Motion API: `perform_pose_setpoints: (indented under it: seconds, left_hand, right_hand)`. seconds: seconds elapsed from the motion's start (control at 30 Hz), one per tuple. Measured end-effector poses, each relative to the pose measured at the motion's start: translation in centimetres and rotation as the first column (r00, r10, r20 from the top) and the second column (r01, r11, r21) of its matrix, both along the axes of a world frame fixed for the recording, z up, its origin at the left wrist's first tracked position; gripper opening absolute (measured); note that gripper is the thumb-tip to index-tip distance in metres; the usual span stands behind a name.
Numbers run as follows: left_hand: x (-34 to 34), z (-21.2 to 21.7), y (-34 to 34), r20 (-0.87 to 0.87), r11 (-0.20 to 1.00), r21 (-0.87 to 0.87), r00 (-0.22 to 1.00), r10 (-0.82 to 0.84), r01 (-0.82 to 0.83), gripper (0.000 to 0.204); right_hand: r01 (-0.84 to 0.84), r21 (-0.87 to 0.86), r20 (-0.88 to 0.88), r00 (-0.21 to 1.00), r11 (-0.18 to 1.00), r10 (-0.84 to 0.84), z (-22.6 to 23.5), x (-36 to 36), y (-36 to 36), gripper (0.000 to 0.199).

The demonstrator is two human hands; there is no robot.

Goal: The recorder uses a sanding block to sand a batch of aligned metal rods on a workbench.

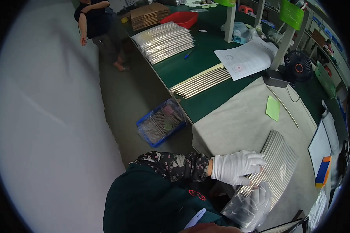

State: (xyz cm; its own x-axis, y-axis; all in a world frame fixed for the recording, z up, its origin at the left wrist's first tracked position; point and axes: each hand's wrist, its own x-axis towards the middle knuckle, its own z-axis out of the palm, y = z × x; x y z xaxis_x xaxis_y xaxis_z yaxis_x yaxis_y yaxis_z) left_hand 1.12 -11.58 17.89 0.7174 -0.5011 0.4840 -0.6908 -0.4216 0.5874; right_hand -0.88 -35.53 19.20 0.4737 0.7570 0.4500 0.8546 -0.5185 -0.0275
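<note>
A row of slim silvery metal rods (270, 165) lies side by side on the cloth-covered table, partly inside a clear plastic bag (237, 209). My left hand (237, 167), in a white glove with some fingertips bare, rests its outstretched fingers and thumb on the left edge of the rods. Nearer to me, my right hand (258, 206), also gloved in white, closes on the bag beside the rods' near ends. Glossy plastic covers part of that hand, so its exact grip is partly hidden.
A light green paper (272, 108) and a thin rod (284, 106) lie farther off. More rods (201, 80), a printed sheet (247, 58) and bagged bundles (163, 42) occupy the green table. A black fan (298, 66) stands right; a blue crate (161, 122) sits below. Another person (99, 27) stands far left.
</note>
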Motion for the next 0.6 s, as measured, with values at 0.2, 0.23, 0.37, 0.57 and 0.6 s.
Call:
perform_pose_setpoints:
  seconds: [0.2, 0.23, 0.37, 0.57, 0.6]
  left_hand:
    - [0.6, -0.7, 0.4, 0.000, 0.998, -0.056, 0.999, 0.040, -0.040, 0.057]
    - [0.6, -0.7, 0.3, 0.013, 0.997, -0.063, 0.999, 0.042, -0.041, 0.056]
    - [0.7, -0.4, -0.1, 0.036, 0.994, -0.109, 0.999, 0.022, -0.018, 0.053]
    - [0.7, -1.1, 0.4, 0.011, 0.989, -0.141, 0.999, 0.043, -0.041, 0.052]
    - [0.7, -1.1, 0.2, 0.025, 0.993, -0.113, 0.999, 0.040, -0.037, 0.052]
  right_hand:
    - [-0.063, -0.151, 0.169, 0.982, 0.987, 0.089, -1.0, -0.4, 0.3, 0.038]
    - [-0.044, -0.074, 0.101, 0.994, 0.996, 0.051, -0.6, 0.0, 0.8, 0.036]
    - [-0.078, 0.078, 0.103, 0.992, 0.994, 0.070, 1.7, 0.4, 2.3, 0.033]
    - [-0.157, 0.155, 0.177, 0.976, 0.975, 0.129, -1.6, 2.2, 2.6, 0.033]
    - [-0.157, 0.157, 0.191, 0.973, 0.975, 0.126, -2.6, 2.3, 1.8, 0.034]
